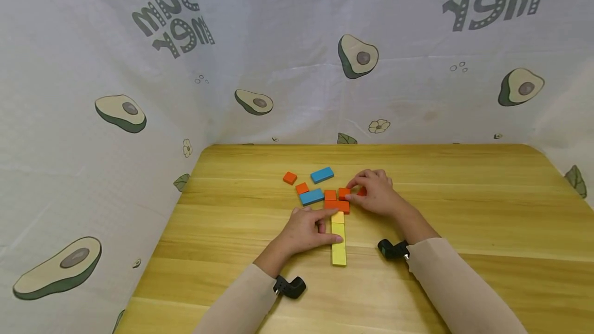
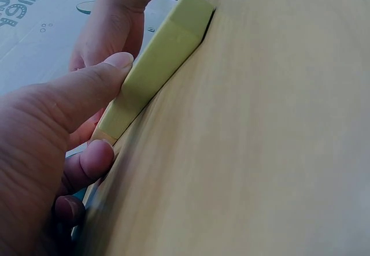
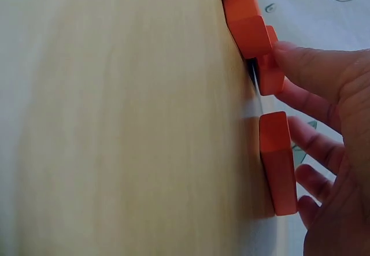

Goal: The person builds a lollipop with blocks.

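Observation:
On the table, a long yellow block [image 1: 339, 252] and a small light-orange block [image 1: 337, 218] lie end to end below a red-orange bar [image 1: 337, 205]. My left hand [image 1: 299, 231] lays its thumb on the yellow block, while its index finger reaches across where the light-orange block meets the bar. My right hand [image 1: 377, 196] pinches a small red-orange square block [image 1: 344, 193] between thumb and index finger at the bar's right end. A matching square block [image 1: 330, 195] sits at the left end. Another red-orange block [image 3: 278, 163] stands by my right fingers, partly hidden in the head view.
Two blue blocks [image 1: 312, 197] and two small orange square blocks [image 1: 290, 178] lie to the upper left on the wooden table [image 1: 464, 210]. A white printed cloth [image 1: 297, 55] hangs behind and at the sides. Each wrist wears a black camera [image 1: 291, 287].

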`<state>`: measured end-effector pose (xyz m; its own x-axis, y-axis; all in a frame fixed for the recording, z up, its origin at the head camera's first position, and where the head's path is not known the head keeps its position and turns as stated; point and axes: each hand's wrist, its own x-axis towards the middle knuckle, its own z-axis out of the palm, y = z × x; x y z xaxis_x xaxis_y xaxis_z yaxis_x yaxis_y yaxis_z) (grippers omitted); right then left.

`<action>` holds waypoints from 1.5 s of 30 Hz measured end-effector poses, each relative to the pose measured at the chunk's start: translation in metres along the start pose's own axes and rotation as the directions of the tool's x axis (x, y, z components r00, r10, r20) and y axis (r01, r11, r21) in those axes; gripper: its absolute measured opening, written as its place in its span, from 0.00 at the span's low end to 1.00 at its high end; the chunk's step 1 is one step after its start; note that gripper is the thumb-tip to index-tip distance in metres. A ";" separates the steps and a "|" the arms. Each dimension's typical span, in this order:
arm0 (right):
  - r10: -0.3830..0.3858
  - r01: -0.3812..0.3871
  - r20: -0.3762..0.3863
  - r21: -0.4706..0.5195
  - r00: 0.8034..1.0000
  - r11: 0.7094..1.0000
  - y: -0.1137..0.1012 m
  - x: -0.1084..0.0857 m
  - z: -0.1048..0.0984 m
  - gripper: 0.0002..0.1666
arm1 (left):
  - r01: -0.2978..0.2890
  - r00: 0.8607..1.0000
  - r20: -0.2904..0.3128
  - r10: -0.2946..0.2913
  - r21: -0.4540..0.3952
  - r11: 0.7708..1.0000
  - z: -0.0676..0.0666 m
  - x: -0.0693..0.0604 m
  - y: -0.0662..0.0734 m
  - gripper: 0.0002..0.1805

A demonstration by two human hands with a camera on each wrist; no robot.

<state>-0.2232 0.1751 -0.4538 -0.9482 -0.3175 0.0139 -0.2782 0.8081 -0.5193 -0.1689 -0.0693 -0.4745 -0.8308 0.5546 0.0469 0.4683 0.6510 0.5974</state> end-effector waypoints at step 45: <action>0.213 -0.201 -0.130 0.096 0.968 0.975 0.009 -0.014 -0.006 0.30 | 0.003 1.000 0.001 -0.003 -0.002 1.000 0.002 -0.002 -0.003 0.37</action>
<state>-0.2137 0.1898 -0.4539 -0.9974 -0.0708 0.0141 -0.0654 0.8039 -0.5912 -0.1684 -0.0711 -0.4784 -0.8318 0.5533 0.0444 0.4655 0.6517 0.5989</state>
